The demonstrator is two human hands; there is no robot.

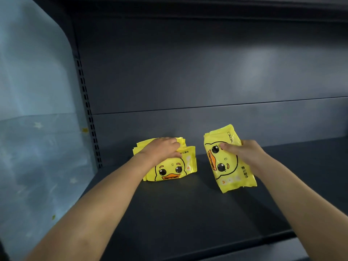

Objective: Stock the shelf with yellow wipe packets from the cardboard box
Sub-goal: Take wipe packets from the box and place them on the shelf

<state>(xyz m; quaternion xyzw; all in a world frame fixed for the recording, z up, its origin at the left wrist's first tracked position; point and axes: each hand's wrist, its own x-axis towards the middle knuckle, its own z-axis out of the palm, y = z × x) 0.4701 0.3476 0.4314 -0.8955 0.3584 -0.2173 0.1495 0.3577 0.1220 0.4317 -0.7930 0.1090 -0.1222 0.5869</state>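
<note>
**Two hands on yellow duck packets at the back of a dark shelf**

Head view. A dark grey shelf (pixel 188 213) fills the lower half of the frame, with a dark back panel (pixel 188 72) rising behind it. The underside of an upper shelf (pixel 188 2) runs along the top edge. At the left of the frame stands a slotted upright (pixel 88 117), and beside it a pale, translucent side panel (pixel 33 110) takes up the left edge.

Just left of centre, a short row of packets (pixel 140 146) stands on the shelf close to the back panel, one behind another. The front packet (pixel 169 171) shows a cartoon duck face the right way up, and its bottom edge rests on the shelf.

The left hand (pixel 162 148) comes in from the lower left and lies over the top of this row. Its thumb is on the face of the front packet and its fingers reach over behind, so it clasps that packet's top edge. The fingertips are blurred and partly hidden by the packets.

Right of centre, apart from the row, the right hand (pixel 243 151) grips a held packet (pixel 226 166). The thumb presses across its printed face and the fingers are curled behind it, out of sight. This packet is turned on end, so the duck face lies sideways and the beak points to the left of the frame. Its lower end is at or just above the shelf, and I cannot tell whether it touches.
</note>
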